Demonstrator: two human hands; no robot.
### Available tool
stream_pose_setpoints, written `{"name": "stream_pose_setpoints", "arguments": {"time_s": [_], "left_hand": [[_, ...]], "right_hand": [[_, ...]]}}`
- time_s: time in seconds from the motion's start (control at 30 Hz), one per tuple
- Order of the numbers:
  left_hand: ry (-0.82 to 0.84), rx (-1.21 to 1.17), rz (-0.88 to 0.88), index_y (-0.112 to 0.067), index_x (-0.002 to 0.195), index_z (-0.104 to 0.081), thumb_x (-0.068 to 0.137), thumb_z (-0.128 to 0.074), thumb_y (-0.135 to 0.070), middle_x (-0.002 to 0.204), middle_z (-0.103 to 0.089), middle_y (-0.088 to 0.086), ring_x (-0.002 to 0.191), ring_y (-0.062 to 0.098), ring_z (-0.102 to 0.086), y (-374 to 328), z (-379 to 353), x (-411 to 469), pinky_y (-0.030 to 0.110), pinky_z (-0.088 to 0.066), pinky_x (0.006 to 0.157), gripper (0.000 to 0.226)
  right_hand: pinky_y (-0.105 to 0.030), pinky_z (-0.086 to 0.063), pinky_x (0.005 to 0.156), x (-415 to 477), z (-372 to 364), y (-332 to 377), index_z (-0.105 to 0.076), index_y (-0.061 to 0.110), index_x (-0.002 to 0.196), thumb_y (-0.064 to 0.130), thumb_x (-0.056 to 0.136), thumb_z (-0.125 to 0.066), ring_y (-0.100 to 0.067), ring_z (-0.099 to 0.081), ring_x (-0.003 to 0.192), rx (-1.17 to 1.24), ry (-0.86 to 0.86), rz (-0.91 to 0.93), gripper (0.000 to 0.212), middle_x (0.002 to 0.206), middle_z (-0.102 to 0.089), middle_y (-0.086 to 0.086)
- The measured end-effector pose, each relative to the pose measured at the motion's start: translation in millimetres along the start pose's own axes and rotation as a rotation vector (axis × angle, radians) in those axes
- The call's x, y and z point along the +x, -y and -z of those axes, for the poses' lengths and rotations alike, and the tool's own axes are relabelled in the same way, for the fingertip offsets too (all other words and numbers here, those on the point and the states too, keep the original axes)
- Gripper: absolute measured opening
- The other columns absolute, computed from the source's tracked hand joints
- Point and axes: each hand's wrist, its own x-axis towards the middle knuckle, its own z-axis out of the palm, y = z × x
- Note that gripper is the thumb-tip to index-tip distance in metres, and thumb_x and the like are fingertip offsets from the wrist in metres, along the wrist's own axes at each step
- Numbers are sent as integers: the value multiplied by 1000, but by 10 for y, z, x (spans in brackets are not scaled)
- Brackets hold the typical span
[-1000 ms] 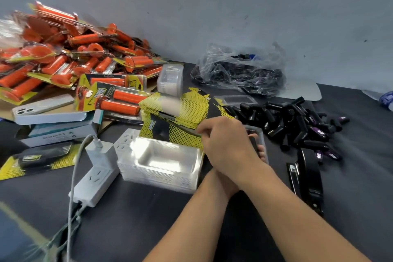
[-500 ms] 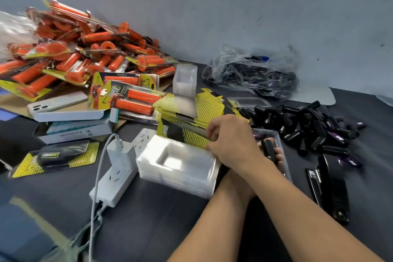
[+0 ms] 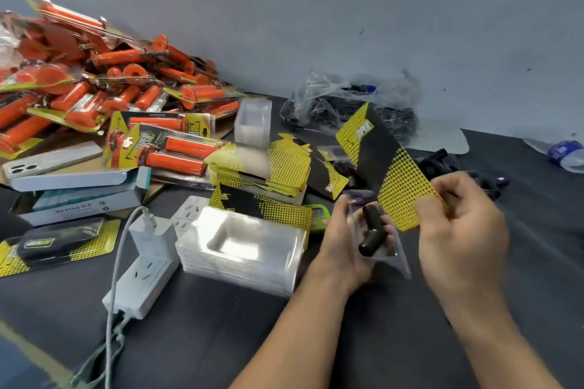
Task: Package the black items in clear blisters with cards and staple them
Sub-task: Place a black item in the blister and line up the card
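A clear blister (image 3: 393,257) is being held up over the right half of the dark surface (image 3: 221,341) by the left hand (image 3: 343,243), with the fingers and thumb being curled round its sides. A black item (image 3: 373,229) is being carried inside it, lying lengthwise. A yellow-and-black card (image 3: 388,167) is being pinched at its lower corner between the thumb and fingers of the right hand (image 3: 464,230), and is being held tilted just behind the blister; whether card and blister are touching cannot be told. More loose black items (image 3: 436,164) are being partly hidden behind the card, toward the far right of the surface, and a crumpled plastic bag (image 3: 341,101) is lying against the far edge. Near the middle, a stack of empty blisters (image 3: 243,246) is being overlapped along its far side by a fanned stack of cards (image 3: 271,167). A white power strip (image 3: 142,281) is lying just left of the blister stack. The far left corner is being taken up by a heap of orange packaged goods (image 3: 94,82), and one finished black package (image 3: 53,243) is lying at the left edge.
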Motion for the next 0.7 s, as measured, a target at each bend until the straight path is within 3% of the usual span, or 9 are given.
{"name": "stream_pose_setpoints", "arguments": {"time_s": [0.13, 0.27, 0.37, 0.43, 0.5, 0.53, 0.6, 0.63, 0.7], "left_hand": [[-45, -4, -63, -8, 104, -67, 101, -42, -63, 96, -64, 17, 91, 30, -61, 26, 1, 36, 40, -48, 93, 60], [-111, -3, -97, -12, 99, -63, 101, -39, -64, 86, -60, 13, 73, 22, -58, 6, -75, -2, 34, -51, 73, 58], [-107, -7, -85, -13, 97, -63, 100, -41, -63, 84, -59, 11, 72, 21, -54, 2, -73, -44, 31, -44, 74, 55], [-85, -5, -79, -13, 97, -62, 99, -42, -63, 85, -58, 9, 73, 20, -52, 7, -72, -71, 30, -42, 75, 53], [-76, 15, -74, -14, 99, -61, 100, -40, -64, 85, -57, 9, 74, 20, -51, 15, -75, -71, 30, -42, 75, 55], [-77, 19, -69, -14, 100, -61, 101, -39, -65, 86, -58, 9, 74, 20, -52, 17, -82, -79, 31, -42, 74, 56], [-73, 31, -70, -15, 104, -61, 101, -37, -66, 86, -59, 9, 74, 22, -54, 22, -90, -82, 32, -45, 72, 56], [-74, 53, -80, -16, 106, -60, 102, -36, -66, 85, -61, 9, 73, 22, -55, 27, -80, -70, 33, -48, 69, 56], [-96, 132, -110, -16, 112, -59, 103, -34, -65, 83, -64, 9, 68, 22, -58, 29, -65, -53, 30, -51, 62, 56]], "right_hand": [[-11, -37, 50, -355, 369, -210, -43, 21, 78, 30, 80, -46, -10, -50, 57, -142, 59, 14, 10, 71, -56, 8], [-5, -37, 57, -600, 365, -305, -46, 31, 78, 19, 78, -56, -19, -50, 61, -249, 287, 65, 16, 78, -62, 2], [-22, -51, 63, -716, 271, -291, -65, 16, 88, 1, 61, -71, -17, -58, 67, -405, 431, 204, 32, 76, -61, 7], [-32, -62, 76, -784, 182, -313, -74, 8, 95, -6, 47, -83, -26, -74, 95, -509, 534, 261, 51, 105, -76, -3], [-42, -54, 104, -818, 98, -300, -71, 5, 114, 1, 59, -82, -28, -57, 136, -562, 658, 228, 57, 144, -62, -10], [-43, -40, 118, -826, 60, -295, -60, 7, 134, 7, 73, -73, -24, -34, 153, -573, 706, 186, 62, 162, -42, -6], [-37, -18, 127, -834, 31, -317, -20, 18, 161, 17, 91, -52, -13, 4, 160, -566, 800, 86, 77, 173, -1, 7], [-35, -19, 125, -826, 31, -322, -11, 22, 162, 19, 92, -50, -11, 7, 159, -572, 802, 63, 79, 173, 5, 8], [-36, -34, 115, -802, 42, -322, -27, 25, 151, 24, 88, -54, -16, -11, 156, -562, 733, 77, 69, 171, -8, 5]]}}
